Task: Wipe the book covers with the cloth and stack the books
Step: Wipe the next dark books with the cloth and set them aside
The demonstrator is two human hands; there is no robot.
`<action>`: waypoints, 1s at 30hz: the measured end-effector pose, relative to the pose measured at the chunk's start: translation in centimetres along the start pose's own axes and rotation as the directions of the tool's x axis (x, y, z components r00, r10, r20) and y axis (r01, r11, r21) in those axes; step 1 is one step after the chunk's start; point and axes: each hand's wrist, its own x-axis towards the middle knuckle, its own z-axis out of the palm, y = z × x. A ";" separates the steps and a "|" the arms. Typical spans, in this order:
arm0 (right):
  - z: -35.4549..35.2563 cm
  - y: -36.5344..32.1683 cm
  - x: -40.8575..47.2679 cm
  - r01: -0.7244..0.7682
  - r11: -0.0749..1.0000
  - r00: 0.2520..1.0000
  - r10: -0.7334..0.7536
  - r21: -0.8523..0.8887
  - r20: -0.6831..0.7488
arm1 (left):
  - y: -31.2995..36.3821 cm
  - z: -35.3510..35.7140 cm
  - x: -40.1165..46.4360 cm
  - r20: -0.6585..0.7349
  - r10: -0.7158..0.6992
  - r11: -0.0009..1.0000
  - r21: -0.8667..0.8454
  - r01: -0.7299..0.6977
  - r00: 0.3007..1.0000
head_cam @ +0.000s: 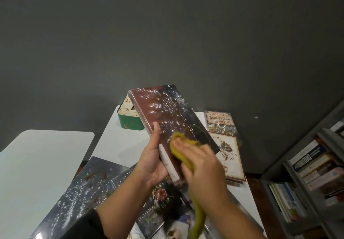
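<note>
- The left hand (154,161) grips a dusty red book (170,125) by its lower spine edge, thumb laid up the cover, fingers curled under, so the cover tilts up toward the camera for wiping.
- The right hand (202,166) presses a bunched yellow-green cloth (179,146) against the lower part of that cover, fingers curled round the wad; the cloth's tail hangs down toward 6 o'clock.
- White specks cover the upper part of the cover, toward 12 o'clock, so I judge the wiping far from finished there.
- Below the hands, at 6 to 8 o'clock, more speckled books (89,188) lie overlapping on the tabletop (113,138), apparently waiting their turn.
- At 3 o'clock of the held book, two lighter books (229,156) lie on the tabletop, one partly over the other; whether this is the clean stack I cannot tell.
- A green tin (130,119) stands behind the held book at 11 o'clock; a bookshelf (316,179) fills the right edge.
</note>
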 end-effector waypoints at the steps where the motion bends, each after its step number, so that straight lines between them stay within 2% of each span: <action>1: -0.1 1.4 1.1 -0.059 0.998 0.998 0.059 -0.008 0.006 | -0.3 0.1 -0.1 0.029 -0.013 1.000 -0.006 0.014 0.999; 4: -0.9 5.4 3.6 -0.235 0.972 0.972 0.235 0.032 -0.015 | -0.9 0.4 -0.5 0.066 -0.031 0.999 0.012 0.030 0.997; 6: -1.0 5.4 3.5 -0.263 0.965 0.965 0.263 -0.014 -0.019 | -1.0 0.4 -0.4 0.060 -0.030 0.999 0.029 0.028 0.998; 9: -0.2 2.4 1.2 -0.162 0.983 0.986 0.164 -0.083 0.018 | -0.8 0.4 -0.1 0.034 -0.036 0.999 0.012 0.036 0.999; 12: 0.7 -0.6 -1.2 -0.013 1.000 0.997 0.014 -0.024 0.072 | -0.7 -0.5 0.3 -0.001 -0.037 0.999 0.006 0.037 0.999; 13: 0.7 -0.7 -1.2 -0.004 1.000 0.997 0.005 -0.004 0.079 | -0.7 -0.5 0.3 0.003 -0.047 0.999 0.006 0.047 0.999; 17: 0.0 3.8 1.8 -0.171 0.985 0.985 0.170 0.008 0.035 | -1.3 0.1 -0.1 0.056 -0.064 0.998 0.023 0.063 0.996; 20: -0.5 6.7 3.3 -0.335 0.941 0.942 0.335 0.042 0.002 | -1.7 0.2 -0.2 0.064 -0.065 0.996 0.064 0.061 0.996; 22: -0.8 6.0 2.7 -0.357 0.934 0.934 0.357 -0.023 0.014 | -1.6 0.4 -0.2 0.070 -0.071 0.995 0.072 0.066 0.995; 28: 0.2 -0.9 -1.5 -0.013 1.000 0.997 0.015 -0.026 0.081 | -0.6 0.0 0.4 0.036 -0.022 0.999 0.034 0.020 0.999; 30: 0.1 -0.9 -1.2 0.023 1.000 0.996 -0.022 -0.014 0.086 | -0.5 -0.1 0.5 0.029 -0.035 0.999 0.029 0.034 0.999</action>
